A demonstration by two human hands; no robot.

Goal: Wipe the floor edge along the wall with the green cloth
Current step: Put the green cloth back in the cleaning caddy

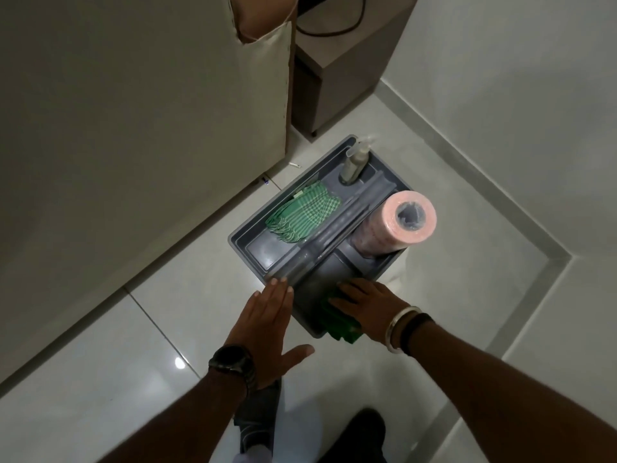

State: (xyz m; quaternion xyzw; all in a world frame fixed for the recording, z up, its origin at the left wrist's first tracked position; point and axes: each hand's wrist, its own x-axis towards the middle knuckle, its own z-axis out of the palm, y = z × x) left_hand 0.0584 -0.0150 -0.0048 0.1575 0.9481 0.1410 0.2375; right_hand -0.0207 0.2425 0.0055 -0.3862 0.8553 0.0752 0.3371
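A grey caddy tray (pixel 253 228) stands on the white tiled floor. In its near compartment lies a plain green cloth (pixel 340 330); my right hand (pixel 364 304) rests on top of it, fingers curled over the fabric. My left hand (pixel 267 325) is flat and open, fingertips touching the caddy's near rim by the central handle (pixel 337 228). A second, checked green cloth (pixel 302 212) lies in the far left compartment. The floor edge along the wall (pixel 467 168) runs at the right.
A spray bottle (pixel 355 160) and a pink roll (pixel 397 225) stand in the caddy. A pale cabinet side (pixel 133 128) rises at the left, a brown unit (pixel 337 78) behind. My shoes (pixel 257 419) are below.
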